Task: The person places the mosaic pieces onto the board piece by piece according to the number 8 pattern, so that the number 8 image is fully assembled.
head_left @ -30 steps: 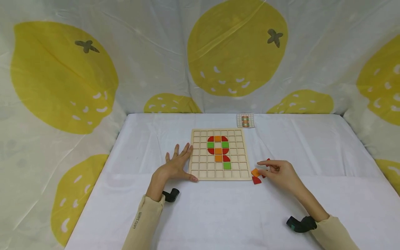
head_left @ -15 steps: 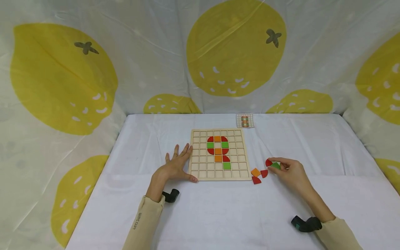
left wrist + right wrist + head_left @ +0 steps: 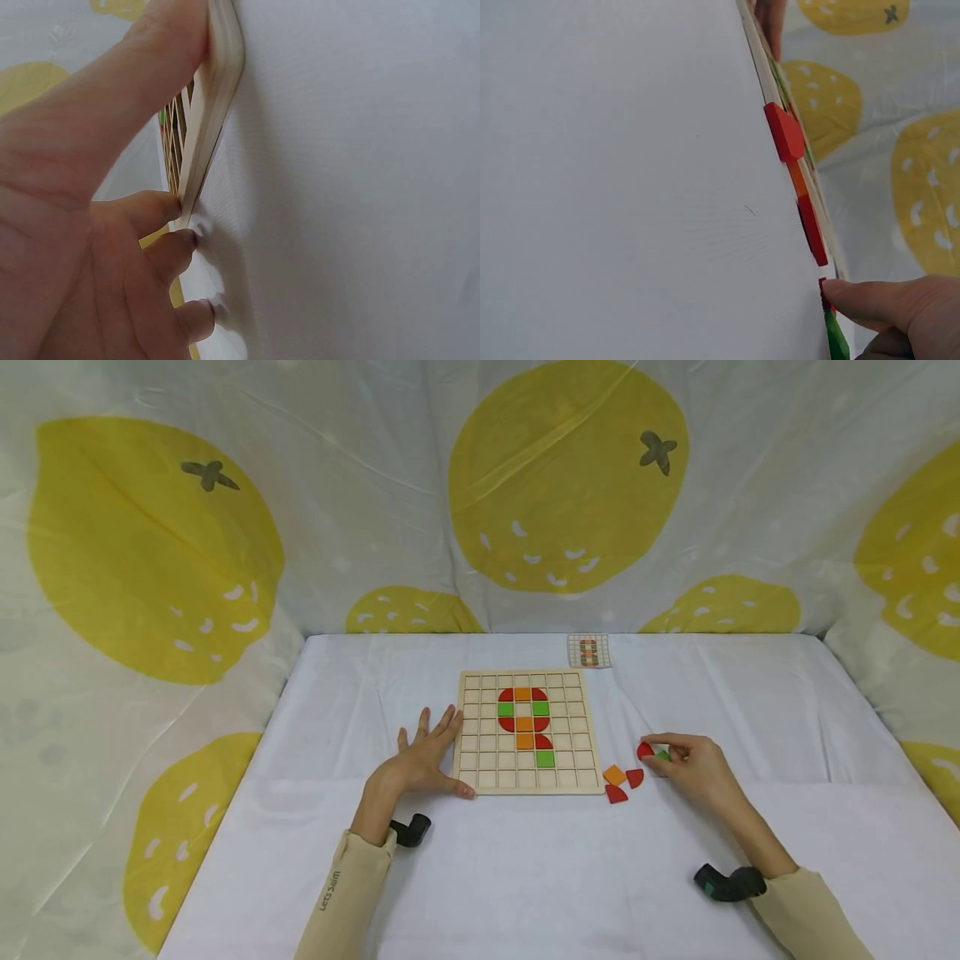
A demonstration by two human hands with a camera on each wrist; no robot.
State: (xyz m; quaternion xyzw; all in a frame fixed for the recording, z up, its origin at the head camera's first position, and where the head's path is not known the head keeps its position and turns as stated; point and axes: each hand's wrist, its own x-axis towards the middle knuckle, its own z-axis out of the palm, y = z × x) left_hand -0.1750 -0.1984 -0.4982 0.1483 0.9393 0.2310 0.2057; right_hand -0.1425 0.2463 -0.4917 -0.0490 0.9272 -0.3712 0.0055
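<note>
A wooden grid board (image 3: 480, 777) lies on the white cloth, with red rounded, orange and green square tiles set in its cells. My left hand (image 3: 422, 762) rests spread at the board's left edge; in the left wrist view its thumb (image 3: 112, 97) touches the board's corner. Right of the board, my right hand (image 3: 697, 772) pinches a red quarter-circle tile (image 3: 644, 751) between thumb and index finger, low at the cloth. Partly hidden under those fingers is a green tile (image 3: 662, 755). The right wrist view shows a fingertip against the red tile (image 3: 824, 289).
Beside the board's lower right corner lie an orange square tile (image 3: 614, 775) and two red quarter-circle tiles, one nearer me (image 3: 616, 794) and one to the right (image 3: 635, 777). A small pattern card (image 3: 588, 651) lies behind the board. Lemon-print cloth stands at the back and sides.
My right hand has shifted right from the orange tile to the farther red tile, uncovering the nearer red one and part of the green one. The left hand and board stay in place.
</note>
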